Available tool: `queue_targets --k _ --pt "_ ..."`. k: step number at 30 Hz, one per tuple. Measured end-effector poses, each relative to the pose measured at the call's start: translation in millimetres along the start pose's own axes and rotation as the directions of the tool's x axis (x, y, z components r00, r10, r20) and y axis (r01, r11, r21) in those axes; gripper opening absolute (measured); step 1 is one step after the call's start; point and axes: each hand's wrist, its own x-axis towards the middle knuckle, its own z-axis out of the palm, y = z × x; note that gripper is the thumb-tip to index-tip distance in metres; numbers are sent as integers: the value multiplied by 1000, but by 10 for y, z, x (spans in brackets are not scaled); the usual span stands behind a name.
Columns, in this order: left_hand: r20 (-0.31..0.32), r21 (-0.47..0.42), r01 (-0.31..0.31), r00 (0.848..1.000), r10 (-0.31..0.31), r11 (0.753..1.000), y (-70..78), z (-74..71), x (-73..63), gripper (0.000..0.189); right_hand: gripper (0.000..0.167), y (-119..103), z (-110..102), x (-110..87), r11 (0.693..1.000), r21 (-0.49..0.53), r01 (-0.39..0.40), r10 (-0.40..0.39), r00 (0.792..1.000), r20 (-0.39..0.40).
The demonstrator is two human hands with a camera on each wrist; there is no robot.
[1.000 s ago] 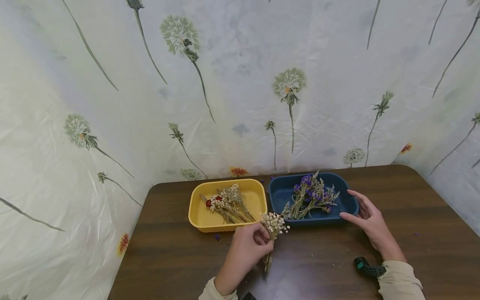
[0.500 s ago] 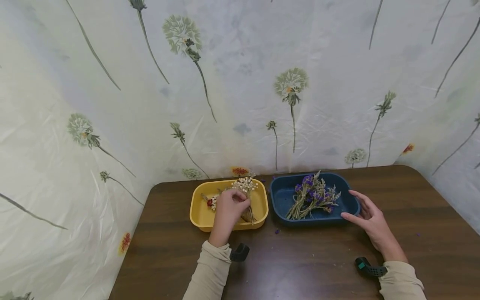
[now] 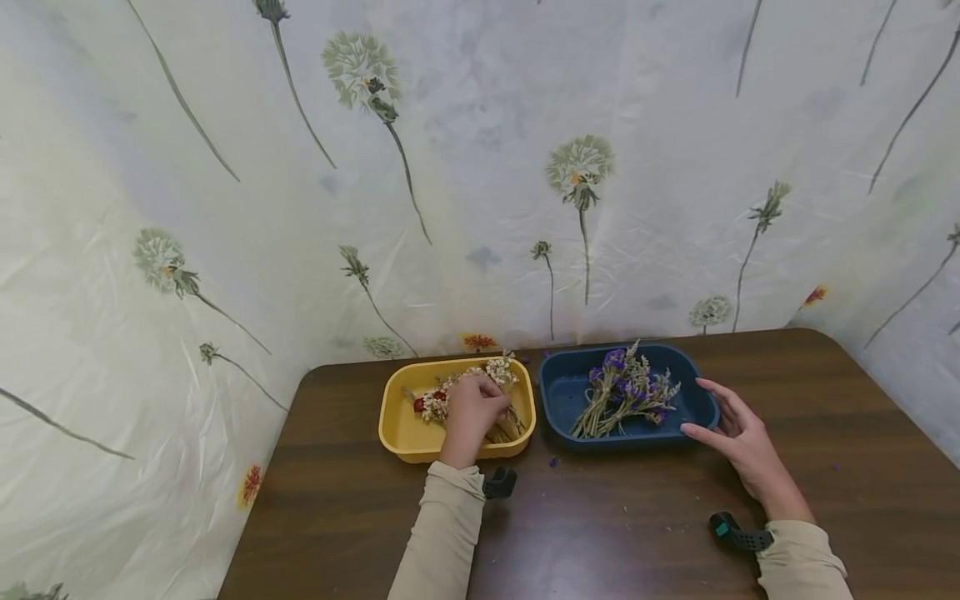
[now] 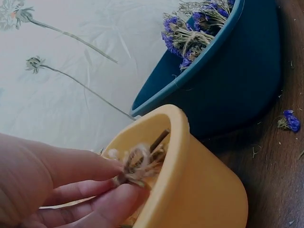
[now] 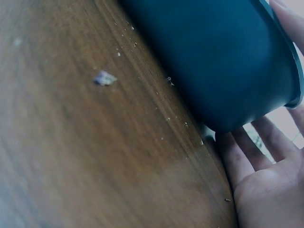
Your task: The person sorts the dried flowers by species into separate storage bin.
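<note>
My left hand (image 3: 474, 408) is inside the yellow tub (image 3: 393, 433), its thumb and fingers pinching a small bunch of dried white flowers (image 3: 498, 368). In the left wrist view the bunch's twine tie (image 4: 138, 159) shows at the fingertips; the hand hides part of the bunch. Beside it lie other dried bunches, one with red blooms (image 3: 418, 405). My right hand (image 3: 742, 437) rests against the right end of the blue tub (image 3: 555, 417), thumb and fingers spread round its corner. Purple dried flower bunches (image 3: 618, 392) lie in that tub.
Both tubs stand side by side at the back of the brown wooden table (image 3: 600, 533). A loose purple blossom (image 3: 553, 462) and small crumbs lie in front. A flower-printed sheet (image 3: 480, 167) hangs behind the table.
My left hand has carried the white flower bunch from in front of the blue tub leftward into the yellow tub, then lowered it there. My right hand has stayed at the blue tub.
</note>
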Motion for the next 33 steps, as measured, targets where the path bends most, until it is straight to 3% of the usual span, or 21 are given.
queue_targets --k 8,15,19,23,26,28,31,33 --pt "69 30 52 996 -54 998 6 -11 5 7 73 7 0 5 1000 -2 -11 11 1000 -1" --pt "126 72 40 991 -49 997 12 -57 -47 9 73 11 -4 -7 1000 -2 -15 15 1000 2" --pt "155 71 0 988 -12 997 5 -107 -86 10 73 13 11 -9 1000 5 -16 16 1000 0" --pt "116 139 -118 988 102 983 -47 -204 -150 11 74 5 46 6 999 14 -31 31 1000 3" --pt "48 224 -225 974 220 948 -134 -310 -251 11 74 -10 67 25 999 9 -37 37 999 8" --pt "12 283 -299 951 309 911 -225 -390 -339 13 75 -17 67 30 1000 -5 -29 30 1000 9" --pt "-4 405 -386 906 424 829 -368 -528 -482 23 77 -53 47 9 998 -58 -4 4 1000 -9" --pt "6 492 -424 875 484 760 -463 -635 -569 36 81 -110 35 -21 990 -138 36 -42 998 -42"
